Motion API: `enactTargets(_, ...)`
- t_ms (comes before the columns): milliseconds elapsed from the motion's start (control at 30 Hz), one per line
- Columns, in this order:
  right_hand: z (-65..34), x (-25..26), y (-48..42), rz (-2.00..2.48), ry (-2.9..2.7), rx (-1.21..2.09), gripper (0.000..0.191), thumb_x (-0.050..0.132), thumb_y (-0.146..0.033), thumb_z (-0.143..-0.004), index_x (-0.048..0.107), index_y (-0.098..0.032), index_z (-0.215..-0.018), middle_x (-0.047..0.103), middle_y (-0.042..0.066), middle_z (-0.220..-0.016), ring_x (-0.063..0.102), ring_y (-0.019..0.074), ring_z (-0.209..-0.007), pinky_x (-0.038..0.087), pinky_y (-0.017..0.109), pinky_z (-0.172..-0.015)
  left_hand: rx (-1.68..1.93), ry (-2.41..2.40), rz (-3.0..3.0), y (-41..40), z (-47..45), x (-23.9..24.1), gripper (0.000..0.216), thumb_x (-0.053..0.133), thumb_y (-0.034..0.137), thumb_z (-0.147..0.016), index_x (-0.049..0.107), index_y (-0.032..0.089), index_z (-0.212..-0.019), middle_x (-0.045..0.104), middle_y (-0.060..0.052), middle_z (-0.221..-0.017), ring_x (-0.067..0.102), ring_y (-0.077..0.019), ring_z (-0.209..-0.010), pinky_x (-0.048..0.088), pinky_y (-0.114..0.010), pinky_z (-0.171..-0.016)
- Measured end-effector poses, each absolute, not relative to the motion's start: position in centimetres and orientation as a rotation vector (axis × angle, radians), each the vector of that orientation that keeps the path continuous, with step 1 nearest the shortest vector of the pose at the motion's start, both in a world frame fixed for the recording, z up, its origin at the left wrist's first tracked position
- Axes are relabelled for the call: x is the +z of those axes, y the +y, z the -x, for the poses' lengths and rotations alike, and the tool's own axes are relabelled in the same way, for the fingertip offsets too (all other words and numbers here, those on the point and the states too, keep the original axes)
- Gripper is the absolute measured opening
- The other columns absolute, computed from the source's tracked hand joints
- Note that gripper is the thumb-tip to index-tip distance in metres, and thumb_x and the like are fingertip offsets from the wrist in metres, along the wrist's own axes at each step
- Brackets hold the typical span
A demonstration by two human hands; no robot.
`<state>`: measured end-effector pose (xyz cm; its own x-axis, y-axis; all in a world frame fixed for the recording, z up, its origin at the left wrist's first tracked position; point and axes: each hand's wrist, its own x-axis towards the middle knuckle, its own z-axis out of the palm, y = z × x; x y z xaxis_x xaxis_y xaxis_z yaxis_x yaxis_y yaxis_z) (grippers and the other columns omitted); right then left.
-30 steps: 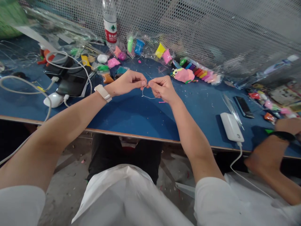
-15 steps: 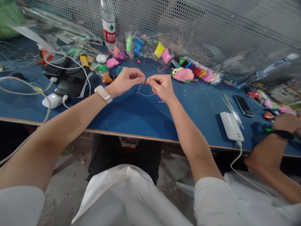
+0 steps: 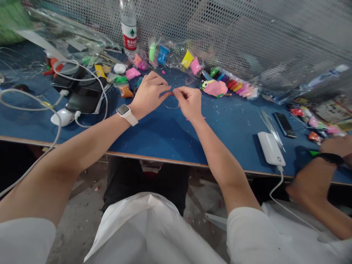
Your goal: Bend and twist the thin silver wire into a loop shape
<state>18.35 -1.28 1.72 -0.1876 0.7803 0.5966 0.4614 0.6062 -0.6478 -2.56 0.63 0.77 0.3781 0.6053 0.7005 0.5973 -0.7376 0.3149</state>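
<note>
My left hand [image 3: 150, 93] and my right hand [image 3: 188, 102] meet above the blue table [image 3: 165, 132], fingertips almost touching. Both are pinched shut on a thin pale thread [image 3: 170, 106], which hangs in a small loop between and below them. A tiny reddish bit shows at the pinch point. A white watch [image 3: 125, 113] sits on my left wrist. A small pink scrap [image 3: 202, 118] lies on the table just right of my right hand.
Bags of coloured clay [image 3: 189, 60] and a pink clay figure [image 3: 215, 88] lie behind my hands, with a water bottle [image 3: 128, 25] by the mesh wall. Phones and white cables [image 3: 79, 91] are at left. A white power bank [image 3: 271, 148], a phone [image 3: 284, 124] and another person's arm [image 3: 316, 176] are at right.
My left hand has rolled palm-down, showing the watch face, and both hands shifted slightly away from me. The thread loop has drawn smaller and flatter.
</note>
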Motion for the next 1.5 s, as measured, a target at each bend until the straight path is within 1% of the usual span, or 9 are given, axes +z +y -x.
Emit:
enactTargets(267,-18.6,1.9,-1.4,1.005,-1.897,0.356,0.082,0.046,-0.095,-0.099,0.079,-0.021,-0.084,0.056,0.000,-0.064,0.045,0.0144,-0.059,0.038,0.035,-0.062,1.192,1.165,-2.585,-0.1,2.3,1.3,0.029,0.058,0.035,-0.112,0.083,0.023,-0.105,0.080,-0.013,-0.111,0.067,-0.0375,-0.129,0.048,-0.063,-0.117)
enactTargets(500,-19.7,2.4,-1.3,0.954,-2.012,0.301,0.074,0.050,-0.087,-0.104,0.082,-0.023,-0.084,0.066,0.003,-0.072,0.053,0.0171,-0.067,0.045,0.036,-0.071,1.124,0.931,-2.225,0.5,2.5,1.4,0.017,0.072,0.030,-0.100,0.080,0.022,-0.088,0.078,-0.003,-0.087,0.068,-0.0204,-0.087,0.054,-0.042,-0.100)
enactTargets(667,-20.1,2.8,-1.3,0.927,-2.014,0.308,0.071,0.052,-0.084,-0.105,0.083,-0.023,-0.086,0.070,0.004,-0.074,0.059,0.0180,-0.070,0.047,0.037,-0.074,1.044,0.714,-1.831,0.3,2.1,1.2,0.032,0.074,0.044,-0.103,0.080,0.020,-0.083,0.077,-0.006,-0.083,0.061,-0.0129,-0.073,0.050,-0.031,-0.075)
enactTargets(833,-20.1,2.7,-1.4,0.925,-2.011,0.267,0.067,0.052,-0.081,-0.106,0.085,-0.024,-0.090,0.067,0.004,-0.073,0.059,0.0192,-0.070,0.051,0.039,-0.077,1.014,0.614,-1.619,0.1,1.9,0.9,0.048,0.088,0.066,-0.092,0.078,0.020,-0.079,0.074,-0.006,-0.083,0.060,-0.0116,-0.072,0.050,-0.029,-0.070)
enactTargets(933,-19.9,2.6,-1.5,0.904,-1.984,0.229,0.066,0.051,-0.078,-0.108,0.086,-0.024,-0.094,0.066,0.004,-0.073,0.059,0.0196,-0.071,0.053,0.040,-0.080,0.960,0.538,-1.495,-0.2,2.0,1.2,0.059,0.091,0.075,-0.084,0.075,0.019,-0.078,0.071,-0.006,-0.086,0.061,-0.0119,-0.074,0.053,-0.030,-0.071)
enactTargets(1033,-19.7,2.6,-1.6,0.904,-1.962,0.216,0.065,0.051,-0.076,-0.109,0.086,-0.024,-0.095,0.068,0.004,-0.075,0.061,0.0200,-0.073,0.054,0.041,-0.082,0.938,0.523,-1.512,-0.2,2.1,1.5,0.058,0.086,0.075,-0.089,0.073,0.019,-0.078,0.071,-0.006,-0.086,0.062,-0.0128,-0.075,0.055,-0.031,-0.073)
enactTargets(1200,-19.3,2.4,-1.5,0.943,-1.914,0.243,0.068,0.052,-0.080,-0.107,0.085,-0.023,-0.093,0.074,0.006,-0.080,0.062,0.0200,-0.071,0.055,0.041,-0.080,1.206,0.822,-2.063,0.0,2.5,1.5,0.017,0.078,0.038,-0.098,0.081,0.021,-0.098,0.080,-0.008,-0.100,0.067,-0.0169,-0.083,0.055,-0.034,-0.083)
enactTargets(1300,-19.0,1.9,-1.3,0.953,-1.879,0.261,0.069,0.052,-0.083,-0.106,0.085,-0.023,-0.093,0.074,0.006,-0.080,0.059,0.0195,-0.068,0.054,0.040,-0.076,1.294,0.979,-2.323,-0.1,2.7,1.4,0.015,0.077,0.026,-0.093,0.082,0.023,-0.107,0.081,-0.009,-0.115,0.073,-0.0228,-0.095,0.056,-0.042,-0.097)
enactTargets(1500,-18.5,1.6,-1.4,0.974,-1.883,0.243,0.065,0.051,-0.076,-0.109,0.084,-0.022,-0.093,0.074,0.005,-0.080,0.060,0.0188,-0.069,0.054,0.038,-0.075,1.318,1.076,-2.421,0.3,3.0,1.1,0.015,0.079,0.039,-0.097,0.079,0.025,-0.101,0.079,-0.009,-0.111,0.074,-0.0328,-0.115,0.051,-0.054,-0.113)
